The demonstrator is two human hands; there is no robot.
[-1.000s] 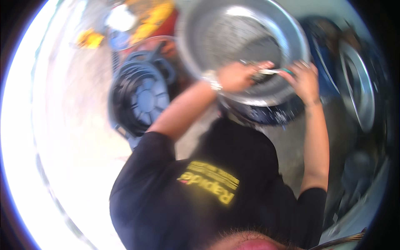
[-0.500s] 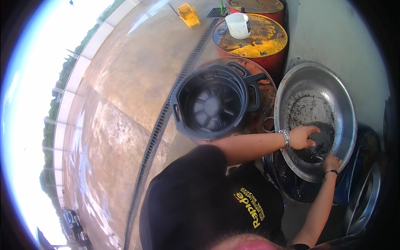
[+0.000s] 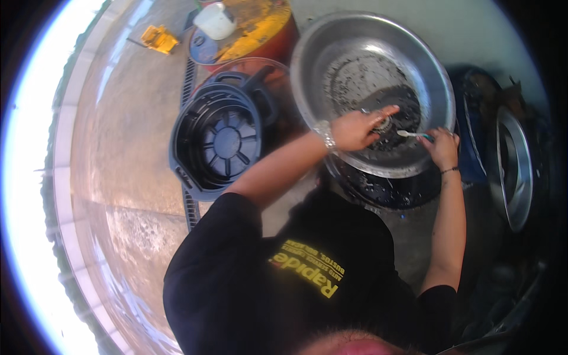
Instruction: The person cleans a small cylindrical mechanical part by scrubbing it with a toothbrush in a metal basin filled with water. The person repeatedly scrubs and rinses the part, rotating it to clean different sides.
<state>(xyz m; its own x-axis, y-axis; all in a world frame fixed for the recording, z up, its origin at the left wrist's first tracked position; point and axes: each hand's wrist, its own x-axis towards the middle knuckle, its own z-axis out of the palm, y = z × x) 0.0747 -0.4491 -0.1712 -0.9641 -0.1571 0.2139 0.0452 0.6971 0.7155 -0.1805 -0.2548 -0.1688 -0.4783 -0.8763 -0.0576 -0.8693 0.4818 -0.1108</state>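
Observation:
A wide oval steel basin (image 3: pixel 307 77) with a dark, dirty pool of liquid (image 3: pixel 408 97) inside lies before me. My left hand (image 3: pixel 355 129), a metal watch on its wrist, reaches over the near rim. Its fingers curve around a small round metal part (image 3: pixel 384 124), partly hidden by them. From the right, my right hand (image 3: pixel 444 148) grips a toothbrush (image 3: pixel 413 135) with a teal handle. The pale brush head points left toward the metal part, a short gap apart.
Left of the basin, a black drain pan (image 3: pixel 177 160) rests on a reddish drum. Beyond it stands a yellow-topped drum (image 3: pixel 260 29) bearing a white container (image 3: pixel 216 22). A dark drum (image 3: pixel 378 192) sits beneath the basin; another metal basin (image 3: pixel 520 177) leans at right. A yellow bucket (image 3: pixel 160 39) stands farther off.
My view has turned, so the basin appears higher and farther left. The right hand has lifted from low at the basin's edge, and the toothbrush shows clearly in it.

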